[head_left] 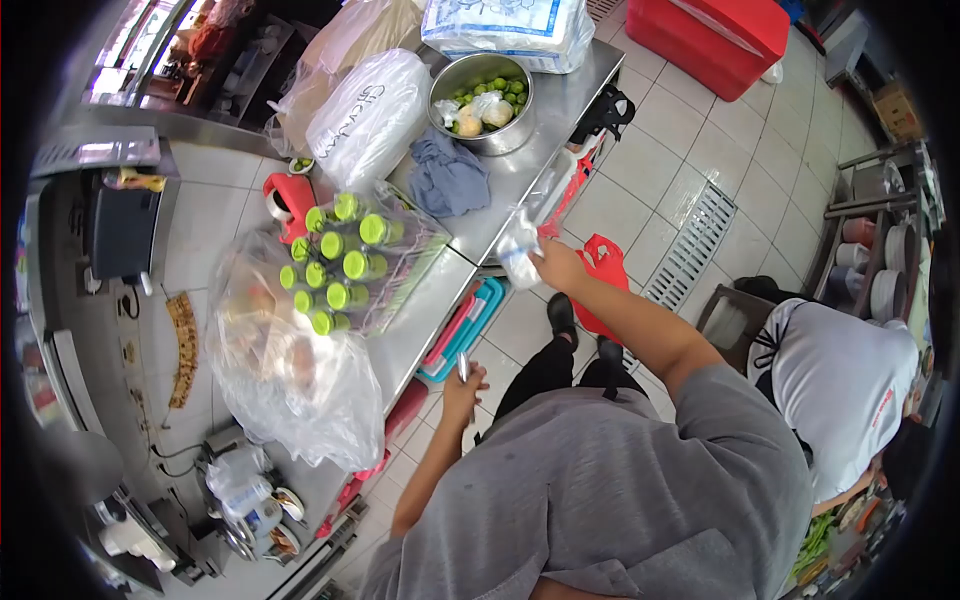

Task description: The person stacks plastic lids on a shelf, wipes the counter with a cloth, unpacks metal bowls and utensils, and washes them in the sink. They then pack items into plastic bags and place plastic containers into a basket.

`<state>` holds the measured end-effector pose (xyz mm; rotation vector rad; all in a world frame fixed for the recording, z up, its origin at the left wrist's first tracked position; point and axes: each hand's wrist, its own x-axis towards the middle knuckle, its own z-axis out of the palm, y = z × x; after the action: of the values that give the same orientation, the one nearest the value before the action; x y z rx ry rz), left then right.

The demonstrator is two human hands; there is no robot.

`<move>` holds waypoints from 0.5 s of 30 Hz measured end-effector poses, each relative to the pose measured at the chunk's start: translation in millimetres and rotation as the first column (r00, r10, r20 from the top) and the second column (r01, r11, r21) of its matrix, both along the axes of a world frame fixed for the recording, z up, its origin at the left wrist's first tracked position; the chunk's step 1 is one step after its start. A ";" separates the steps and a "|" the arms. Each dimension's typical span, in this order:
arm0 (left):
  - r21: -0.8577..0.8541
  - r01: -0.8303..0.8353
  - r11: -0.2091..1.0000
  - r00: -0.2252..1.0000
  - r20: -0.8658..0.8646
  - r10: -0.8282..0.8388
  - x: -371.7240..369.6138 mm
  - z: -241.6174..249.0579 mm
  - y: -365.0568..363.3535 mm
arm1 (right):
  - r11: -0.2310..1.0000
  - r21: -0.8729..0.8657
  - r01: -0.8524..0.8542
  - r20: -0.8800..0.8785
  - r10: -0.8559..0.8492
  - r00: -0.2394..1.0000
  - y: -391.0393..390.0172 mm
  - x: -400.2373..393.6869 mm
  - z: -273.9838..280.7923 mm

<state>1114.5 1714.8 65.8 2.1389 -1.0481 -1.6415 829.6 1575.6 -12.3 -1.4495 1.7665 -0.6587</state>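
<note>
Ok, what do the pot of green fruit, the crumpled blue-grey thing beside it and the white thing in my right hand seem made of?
The pot looks metal, probably stainless steel: silvery, shiny wall. The blue-grey thing looks like cloth: matte, soft folds. The white thing in your right hand may be thin plastic, crumpled, slight sheen; paper isn't ruled out.

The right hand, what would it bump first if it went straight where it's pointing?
Past the white packet in the right hand, probably the steel table; if high enough to clear its edge, the blue-grey cloth. Height is unclear.
</note>
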 end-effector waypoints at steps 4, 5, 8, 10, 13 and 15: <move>0.122 -0.066 0.990 0.998 0.017 0.064 26.0 -10.7 15.3 | 0.985 0.127 -0.119 -0.116 0.134 0.984 -65.2 34.5 -18.8; 0.150 -0.073 0.986 0.997 0.016 0.071 31.1 -12.6 17.9 | 0.970 0.029 -0.243 -0.176 0.244 0.954 -76.3 42.0 -42.2; 0.217 -0.022 0.976 0.998 0.059 0.010 36.1 -8.0 17.0 | 0.699 -0.586 -0.411 -0.316 0.269 0.910 -107.6 69.8 -85.7; 0.231 0.009 0.973 0.997 0.068 -0.025 34.5 -4.6 13.2 | 0.653 -0.629 -0.422 -0.320 0.277 0.906 -118.3 85.2 -98.7; 0.244 0.086 0.966 0.992 0.073 -0.107 33.6 -8.8 6.5 | 0.802 -0.429 -0.416 -0.298 0.309 0.903 -121.2 99.4 -112.2; 0.254 0.100 0.962 0.990 0.069 -0.121 27.3 -6.8 -3.1 | 0.890 -0.275 -0.364 -0.292 0.283 0.913 -111.2 100.5 -119.9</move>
<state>1141.8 1711.8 59.0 2.3651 -1.0511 -1.8373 930.1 1464.3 -132.3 -2.0795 1.5815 -0.6316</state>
